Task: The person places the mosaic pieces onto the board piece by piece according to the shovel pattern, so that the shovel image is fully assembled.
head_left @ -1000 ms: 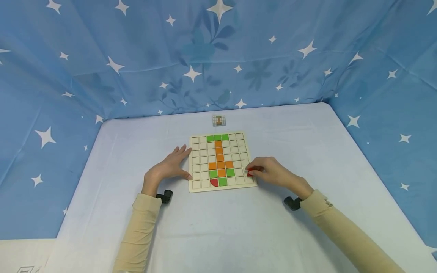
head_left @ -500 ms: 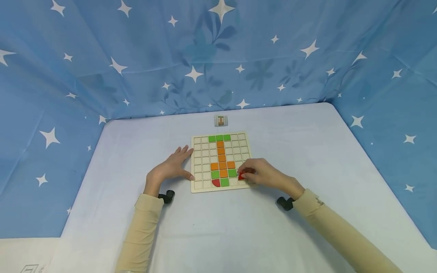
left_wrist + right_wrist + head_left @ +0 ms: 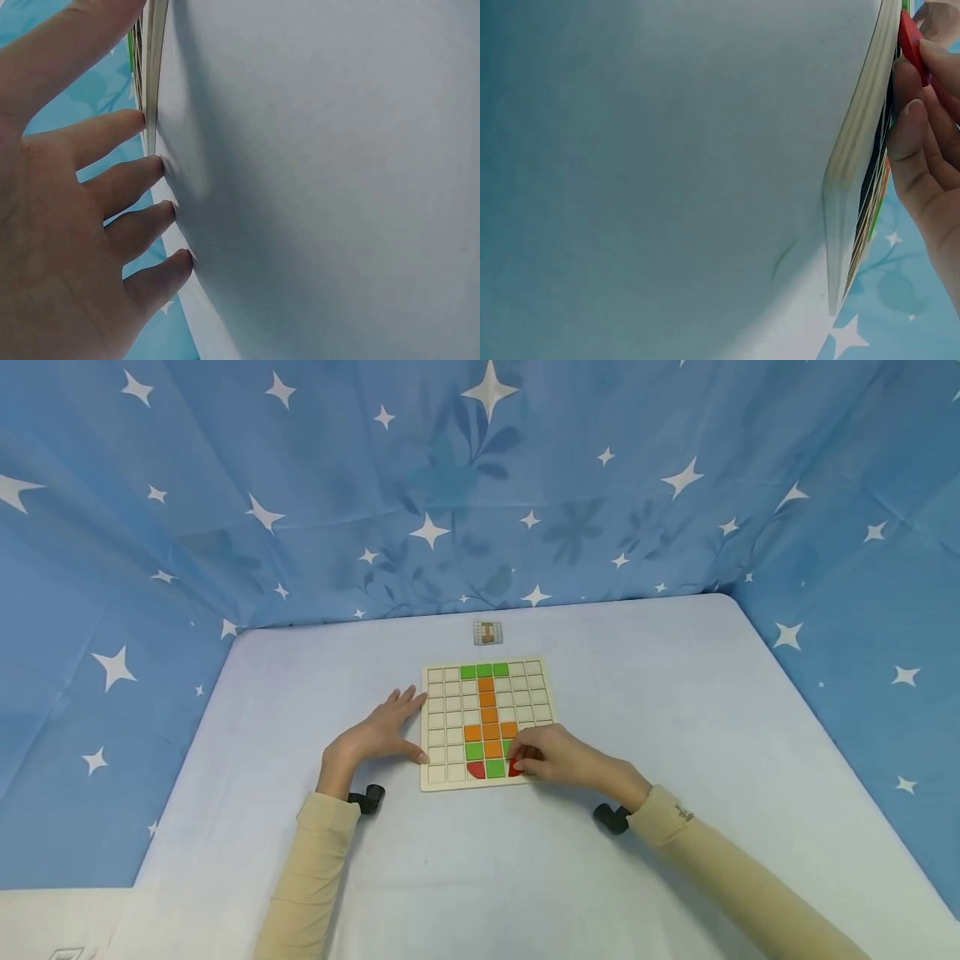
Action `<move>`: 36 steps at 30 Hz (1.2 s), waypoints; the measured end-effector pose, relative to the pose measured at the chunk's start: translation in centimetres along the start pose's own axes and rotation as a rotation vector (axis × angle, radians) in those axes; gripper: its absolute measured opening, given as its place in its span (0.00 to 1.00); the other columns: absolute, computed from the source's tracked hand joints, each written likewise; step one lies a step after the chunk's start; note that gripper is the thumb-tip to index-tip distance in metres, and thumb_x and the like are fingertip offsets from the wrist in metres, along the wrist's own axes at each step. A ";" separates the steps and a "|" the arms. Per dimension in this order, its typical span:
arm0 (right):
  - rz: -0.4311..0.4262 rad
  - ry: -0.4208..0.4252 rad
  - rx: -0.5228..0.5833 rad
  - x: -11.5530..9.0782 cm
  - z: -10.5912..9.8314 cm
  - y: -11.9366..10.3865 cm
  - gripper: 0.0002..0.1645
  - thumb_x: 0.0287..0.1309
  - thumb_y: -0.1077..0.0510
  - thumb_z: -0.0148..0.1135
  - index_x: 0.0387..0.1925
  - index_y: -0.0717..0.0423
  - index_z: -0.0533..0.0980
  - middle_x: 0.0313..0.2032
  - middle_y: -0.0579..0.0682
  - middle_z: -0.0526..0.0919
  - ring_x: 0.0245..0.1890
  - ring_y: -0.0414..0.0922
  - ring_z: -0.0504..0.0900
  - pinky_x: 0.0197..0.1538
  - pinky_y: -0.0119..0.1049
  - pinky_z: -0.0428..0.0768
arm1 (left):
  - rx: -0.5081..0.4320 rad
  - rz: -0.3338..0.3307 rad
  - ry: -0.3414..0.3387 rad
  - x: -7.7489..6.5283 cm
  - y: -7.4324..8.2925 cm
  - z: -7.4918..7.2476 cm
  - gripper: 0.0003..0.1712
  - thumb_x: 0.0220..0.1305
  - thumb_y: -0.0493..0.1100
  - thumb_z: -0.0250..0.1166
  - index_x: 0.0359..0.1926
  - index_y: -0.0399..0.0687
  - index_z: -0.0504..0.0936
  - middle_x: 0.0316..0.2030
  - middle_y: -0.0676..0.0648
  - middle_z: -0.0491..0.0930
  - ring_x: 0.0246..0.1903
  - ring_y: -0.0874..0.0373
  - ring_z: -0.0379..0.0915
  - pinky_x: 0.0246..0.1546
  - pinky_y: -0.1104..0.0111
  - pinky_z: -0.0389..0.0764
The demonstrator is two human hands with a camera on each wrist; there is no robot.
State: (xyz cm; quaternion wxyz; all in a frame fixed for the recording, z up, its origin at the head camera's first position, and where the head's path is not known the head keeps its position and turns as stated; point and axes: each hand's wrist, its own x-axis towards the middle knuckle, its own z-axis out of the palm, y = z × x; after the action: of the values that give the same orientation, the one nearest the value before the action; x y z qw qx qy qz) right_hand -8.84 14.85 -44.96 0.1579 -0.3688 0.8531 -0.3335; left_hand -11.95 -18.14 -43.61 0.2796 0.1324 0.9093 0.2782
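Observation:
A pale wooden grid board [image 3: 437, 758] lies on the table with green and orange square tiles in its cells. One red quarter-round tile [image 3: 476, 769] sits in the bottom row, left of a green tile [image 3: 495, 768]. My right hand [image 3: 561, 756] pinches another red tile [image 3: 515, 767] over the bottom row, just right of that green tile; in the right wrist view this red tile [image 3: 913, 46] is between thumb and fingers. My left hand [image 3: 378, 729] rests at the board's left edge, fingers spread, thumb and index touching it. The right hand hides some lower right cells.
A small card [image 3: 487, 632] with a printed grid pattern lies behind the board. White cloth covers the table [image 3: 465, 877]. A blue star-patterned curtain [image 3: 337, 510] rises at the back and sides. Black wrist cameras [image 3: 611, 818] sit at both wrists.
My right hand has moved left across the board's lower right, carrying the red tile from the right edge to beside the bottom green tile. The left hand stays at the board's edge.

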 end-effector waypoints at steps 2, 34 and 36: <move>-0.009 0.002 -0.015 -0.1 0.2 -0.1 0.06 0.64 0.66 0.67 0.42 0.58 0.83 0.36 0.48 0.86 0.33 0.35 0.78 0.39 0.28 0.82 | 0.002 0.004 -0.004 0.0 -0.1 0.2 0.66 0.53 0.51 0.81 0.83 0.46 0.48 0.83 0.40 0.36 0.82 0.40 0.25 0.80 0.41 0.36; -0.073 0.028 -0.134 -0.2 1.0 -1.0 0.07 0.61 0.65 0.72 0.42 0.60 0.86 0.38 0.48 0.80 0.33 0.37 0.73 0.36 0.26 0.79 | 0.012 -0.014 -0.003 0.2 -0.3 0.4 0.66 0.54 0.52 0.80 0.83 0.49 0.47 0.83 0.42 0.36 0.82 0.42 0.25 0.81 0.44 0.36; -0.074 0.024 -0.141 -0.2 0.9 -1.2 0.08 0.60 0.65 0.72 0.43 0.60 0.86 0.38 0.49 0.80 0.34 0.38 0.74 0.36 0.26 0.80 | 0.005 -0.011 -0.001 0.1 -0.2 0.3 0.66 0.54 0.51 0.80 0.83 0.48 0.48 0.83 0.42 0.36 0.82 0.41 0.25 0.81 0.44 0.36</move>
State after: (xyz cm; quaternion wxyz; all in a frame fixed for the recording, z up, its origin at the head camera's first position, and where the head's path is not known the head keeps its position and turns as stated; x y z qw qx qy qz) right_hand -7.65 13.97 -44.81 0.1089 -0.4061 0.8622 -0.2827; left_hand -11.86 -18.13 -44.01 0.2809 0.1284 0.9106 0.2744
